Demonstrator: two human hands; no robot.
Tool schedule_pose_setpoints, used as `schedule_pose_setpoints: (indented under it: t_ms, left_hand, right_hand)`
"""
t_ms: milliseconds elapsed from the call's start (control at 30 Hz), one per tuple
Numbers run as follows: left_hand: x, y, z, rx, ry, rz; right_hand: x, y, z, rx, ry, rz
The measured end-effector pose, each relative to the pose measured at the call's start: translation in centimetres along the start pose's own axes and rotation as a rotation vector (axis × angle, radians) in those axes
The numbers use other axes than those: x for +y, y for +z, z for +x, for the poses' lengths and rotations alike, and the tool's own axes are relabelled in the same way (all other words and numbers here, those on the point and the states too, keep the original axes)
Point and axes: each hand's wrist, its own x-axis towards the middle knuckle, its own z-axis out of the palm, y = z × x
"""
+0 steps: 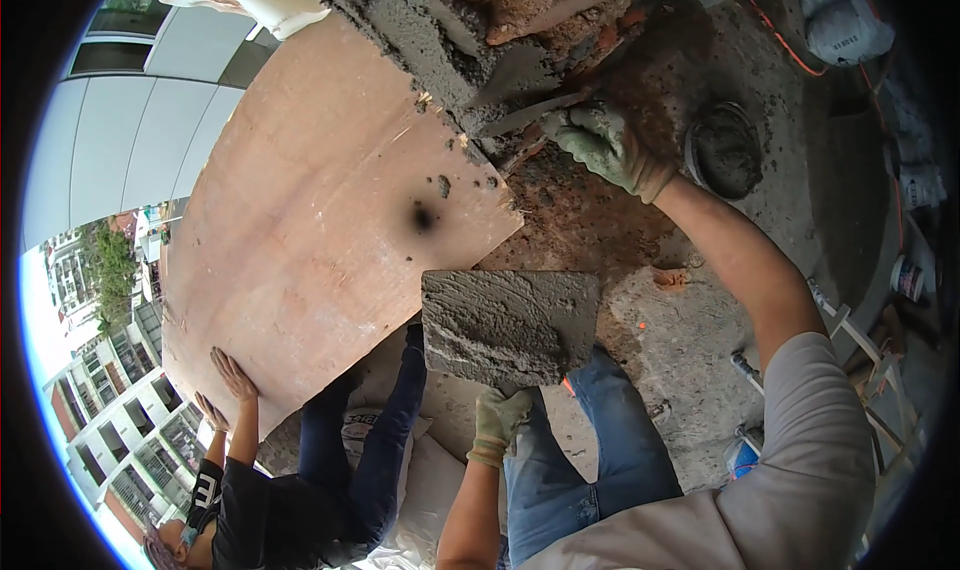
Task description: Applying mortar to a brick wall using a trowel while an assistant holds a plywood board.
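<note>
My left hand (503,417), in a pale green work glove, is closed under the near edge of a mortar hawk (585,315). Wet grey mortar (500,335) lies spread in ridges over most of its flat top. Farther off to the right, my gloved right hand (608,150) is closed around a trowel whose grey blade (530,115) points left; its handle is hidden in the fist. The blade is at the lower edge of a mortar-covered ledge (430,40), beside the corner of a large plywood sheet (300,210).
A co-worker (290,510) at lower left rests both hands on the plywood. A round bucket of mortar (725,150) stands right of my right hand. Exposed brick (550,0) borders the ledge. Orange cord (785,40), bags (845,30) and wooden pieces (860,345) lie along the right.
</note>
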Motion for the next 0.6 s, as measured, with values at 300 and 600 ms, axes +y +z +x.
schedule_pose_setpoints:
  t_ms: [300, 600]
  left_hand:
    - [4.4, 0.9, -3.1, -0.084, 0.005, -0.182]
    - [7.9, 0.8, 6.2, -0.203, 0.226, 0.14]
  right_hand:
    - [-4.0, -5.5, -1.4, 0.084, 0.237, -0.134]
    - [-19.3, 4.5, -11.3, 0.182, -0.04, -0.812]
